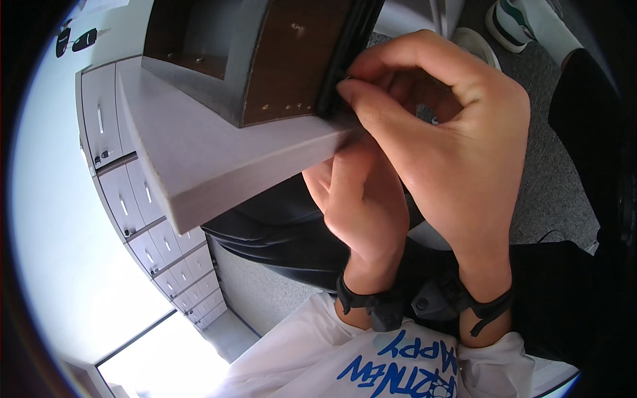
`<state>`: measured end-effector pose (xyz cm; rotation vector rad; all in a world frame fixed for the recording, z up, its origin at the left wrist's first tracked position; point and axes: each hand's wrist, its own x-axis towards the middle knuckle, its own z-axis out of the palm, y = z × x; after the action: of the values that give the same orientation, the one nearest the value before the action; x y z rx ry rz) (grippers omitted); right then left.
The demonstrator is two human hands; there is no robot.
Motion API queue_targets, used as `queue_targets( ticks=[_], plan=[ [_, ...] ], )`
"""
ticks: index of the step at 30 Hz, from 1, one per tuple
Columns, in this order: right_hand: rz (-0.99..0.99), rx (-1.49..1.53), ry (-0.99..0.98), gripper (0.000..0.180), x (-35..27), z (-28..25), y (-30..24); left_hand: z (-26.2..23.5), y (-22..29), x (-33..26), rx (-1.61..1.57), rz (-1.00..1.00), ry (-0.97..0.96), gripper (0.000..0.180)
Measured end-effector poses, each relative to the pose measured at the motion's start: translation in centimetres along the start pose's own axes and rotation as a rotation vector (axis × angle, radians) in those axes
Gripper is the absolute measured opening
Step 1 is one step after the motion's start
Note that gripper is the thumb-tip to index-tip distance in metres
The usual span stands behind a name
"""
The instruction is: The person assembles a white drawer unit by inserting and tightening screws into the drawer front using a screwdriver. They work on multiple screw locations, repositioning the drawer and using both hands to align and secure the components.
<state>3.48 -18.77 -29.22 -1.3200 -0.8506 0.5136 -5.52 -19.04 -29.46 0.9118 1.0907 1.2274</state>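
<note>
A dark brown box-like unit with a grey front frame (240,73) stands on the corner of a pale grey tabletop (192,119). Along its right side runs a black edge strip (345,53). My right hand (464,126) is closed in a pinch against that strip, thumb and forefinger nearly meeting; whatever lies between the tips is too small to name. Lower down, just under the table's edge, my left hand (368,199) is curled closed. Its fingertips are hidden by the tabletop and my right hand, so what it holds does not show.
Black devices on straps sit on both my wrists, such as the left wristband (385,312). Grey cabinets with handles (126,192) line the wall at left. At the upper right are another person's shoe (507,26) and dark trouser leg (580,113), over a speckled grey floor (541,166).
</note>
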Motion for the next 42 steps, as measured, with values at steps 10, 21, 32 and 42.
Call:
queue_targets(
  ticks=[10, 21, 32, 42],
  plan=[
    [-0.107, -0.055, 0.053, 0.014, -0.2, 0.4, 0.4, -1.1, -1.5, 0.9, 0.101, 0.328, -0.123, 0.021],
    [-0.314, -0.243, 0.030, 0.011, 1.2, -0.5, -1.2, 1.1, -3.0, 1.1, -0.030, 0.230, -0.083, 0.022],
    [-0.262, -0.181, 0.020, 0.012, 0.9, -0.5, -0.4, 0.8, -4.4, 2.8, -0.013, 0.380, -0.152, 0.012],
    [-0.265, -0.250, 0.012, 0.010, 1.1, -0.9, 0.4, -6.9, 6.8, 0.7, 1.063, 0.666, 0.027, 0.052]
  ],
)
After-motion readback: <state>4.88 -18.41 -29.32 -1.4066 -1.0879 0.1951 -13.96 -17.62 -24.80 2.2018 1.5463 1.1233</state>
